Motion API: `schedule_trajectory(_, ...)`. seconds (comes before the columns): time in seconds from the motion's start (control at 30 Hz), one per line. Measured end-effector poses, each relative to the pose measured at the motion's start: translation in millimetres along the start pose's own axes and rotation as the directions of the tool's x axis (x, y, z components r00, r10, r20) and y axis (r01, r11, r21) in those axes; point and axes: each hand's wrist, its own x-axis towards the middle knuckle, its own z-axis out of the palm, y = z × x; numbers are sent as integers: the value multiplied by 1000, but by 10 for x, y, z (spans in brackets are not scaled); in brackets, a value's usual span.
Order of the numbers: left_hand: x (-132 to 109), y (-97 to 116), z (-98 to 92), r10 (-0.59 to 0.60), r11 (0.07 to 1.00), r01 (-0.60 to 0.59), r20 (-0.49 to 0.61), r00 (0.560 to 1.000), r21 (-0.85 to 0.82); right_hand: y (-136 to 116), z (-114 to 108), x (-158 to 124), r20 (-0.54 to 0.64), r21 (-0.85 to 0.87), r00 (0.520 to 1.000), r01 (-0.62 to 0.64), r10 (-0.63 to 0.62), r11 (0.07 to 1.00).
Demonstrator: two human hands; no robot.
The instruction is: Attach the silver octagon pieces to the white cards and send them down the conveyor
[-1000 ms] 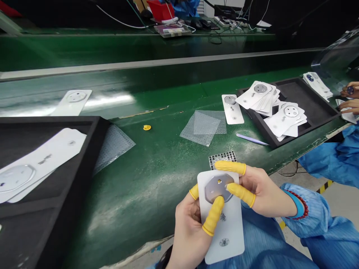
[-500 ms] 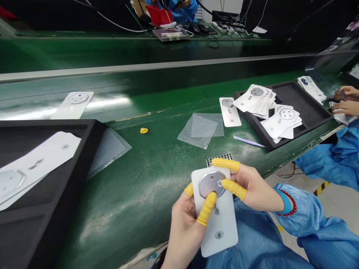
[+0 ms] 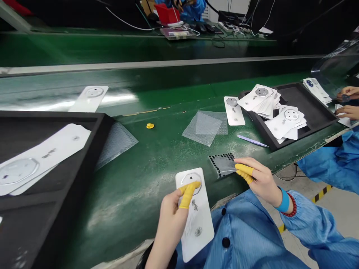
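Observation:
My left hand [image 3: 175,213] grips a white card [image 3: 196,220] with an octagonal clear film near its top, thumb in a yellow finger cot pressed on the film. My right hand [image 3: 256,177] has left the card and reaches to a small dotted sheet [image 3: 223,164] lying on the green table, its yellow-cotted fingertips pinched at the sheet's right edge. Both wrists wear blue sleeves; the right one has a red bead bracelet.
A black tray [image 3: 314,102] at right holds fanned white cards [image 3: 284,119]; one card [image 3: 234,110] and blue tweezers [image 3: 252,141] lie beside it. Clear film squares [image 3: 206,127] and a yellow finger cot [image 3: 150,126] lie mid-table. Another black tray [image 3: 92,142] with cards is at left. A co-worker's hands [image 3: 347,102] are at far right.
My right hand let go of the card and moved right to the dotted sheet. My left hand shifted the card left and down, tilting it.

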Motion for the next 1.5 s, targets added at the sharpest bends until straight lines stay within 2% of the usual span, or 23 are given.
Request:
schedule_trajectory(0.07, -2, 88, 140, 51, 997, -46, 86, 995, -64, -50, -94, 114, 10, -21, 997, 72, -72, 997)
schedule_trajectory(0.17, -6, 196, 322, 97, 977, -60, 176, 980, -204, -95, -198, 264, 135, -74, 975, 185, -174, 980)
schedule_trajectory(0.23, 8, 216, 397, 85, 964, -32, 192, 978, -264, -103, -231, 344, 200, -81, 958, 227, -207, 970)
schedule_trajectory(0.3, 31, 203, 434, 54, 950, 0, 166, 985, -311, -121, -236, 405, 199, -58, 957, 226, -211, 972)
schedule_trajectory(0.37, 51, 175, 450, 21, 933, 36, 153, 988, -358, -164, -214, 439, 152, 5, 968, 201, -199, 980)
schedule_trajectory(0.43, 60, 146, 463, -7, 916, 79, 181, 983, -394, -229, -168, 452, 120, 76, 974, 186, -194, 980)
schedule_trajectory(0.5, 59, 124, 480, -42, 894, 132, 212, 976, -428, -295, -107, 454, 141, 88, 967, 203, -214, 975)
schedule_trajectory(0.57, 52, 111, 498, -94, 864, 197, 235, 967, -464, -344, -45, 448, 203, 25, 944, 259, -259, 965)
schedule_trajectory(0.63, 43, 104, 513, -152, 832, 259, 247, 957, -490, -374, 12, 428, 233, -83, 909, 373, -346, 924)
schedule_trajectory(0.77, 66, 77, 528, -250, 785, 319, 199, 947, -531, -325, 142, 343, 185, -239, 836, 549, -517, 801)
schedule_trajectory(0.93, 199, -3, 536, -290, 766, 321, 145, 946, -557, -67, 340, 322, 137, -240, 774, 631, -618, 738)
schedule_trajectory(1.1, 259, -23, 605, -275, 779, 291, 114, 954, -555, 138, 408, 356, 186, -314, 751, 656, -633, 686)
schedule_trajectory(1.33, 337, 3, 653, -188, 844, 254, 183, 965, -473, 194, 307, 431, 365, -290, 715, 696, -597, 657)
schedule_trajectory(1.43, 371, 8, 561, -139, 869, 226, 221, 965, -440, 188, 252, 456, 442, -249, 715, 678, -541, 692)
schedule_trajectory(1.5, 387, 24, 439, -104, 885, 196, 230, 968, -422, 235, 227, 449, 469, -214, 743, 621, -478, 754)
